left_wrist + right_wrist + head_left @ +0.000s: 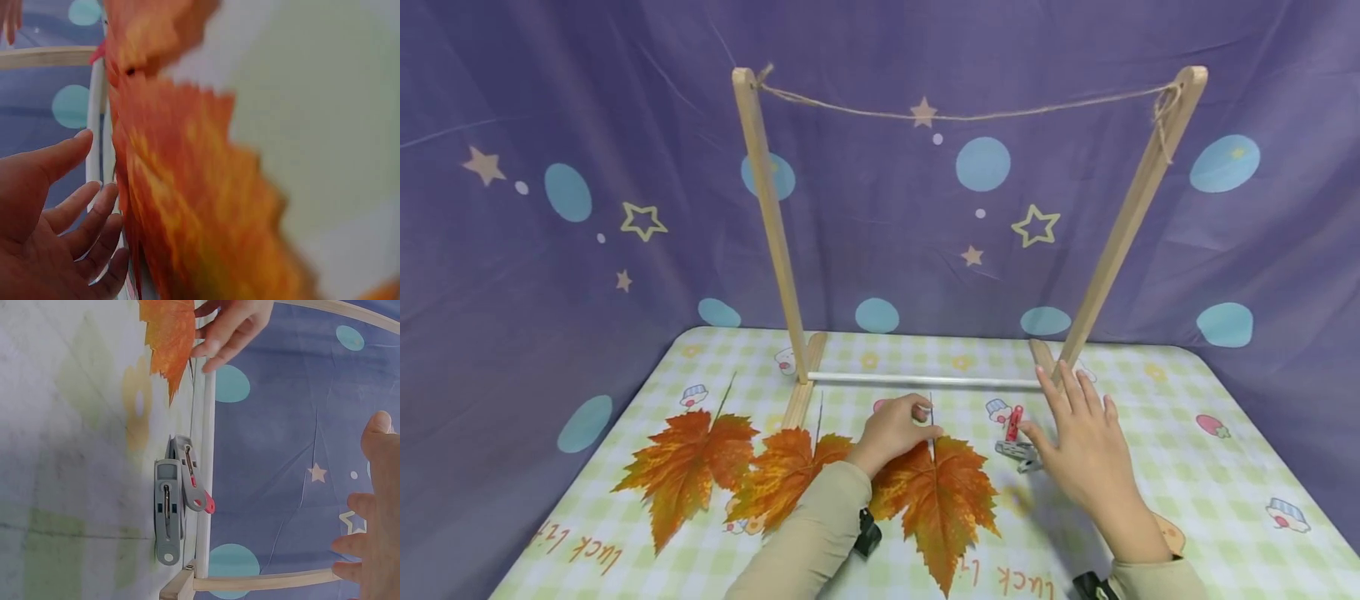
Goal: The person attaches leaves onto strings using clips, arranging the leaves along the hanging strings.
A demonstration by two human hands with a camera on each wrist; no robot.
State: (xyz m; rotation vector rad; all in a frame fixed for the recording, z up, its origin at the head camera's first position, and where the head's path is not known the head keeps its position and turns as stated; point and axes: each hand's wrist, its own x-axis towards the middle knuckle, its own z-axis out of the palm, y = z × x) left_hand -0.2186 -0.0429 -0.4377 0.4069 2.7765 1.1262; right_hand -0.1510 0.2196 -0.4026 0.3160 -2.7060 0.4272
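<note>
My left hand (895, 429) is at the stem of the right-hand orange maple leaf (943, 492), thumb apart from loosely bent fingers. In the left wrist view nothing is between that thumb (69, 153) and the fingers. Two more autumn leaves lie to the left, a middle leaf (790, 471) and a far-left leaf (696, 467), stems pointing away from me. Fingers spread, my right hand (1086, 450) hovers just right of a small group of clothespins. A red clothespin (1014, 423) lies there with grey clothespins (167, 512), close together on the cloth.
Behind the leaves stands a wooden frame with a left post (771, 225), a right post (1131, 212) and a white crossbar (925, 380) low down. Twine (970, 117) sags between the post tops. A checkered tablecloth (1195, 500) covers the table; a purple curtain (880, 225) hangs behind.
</note>
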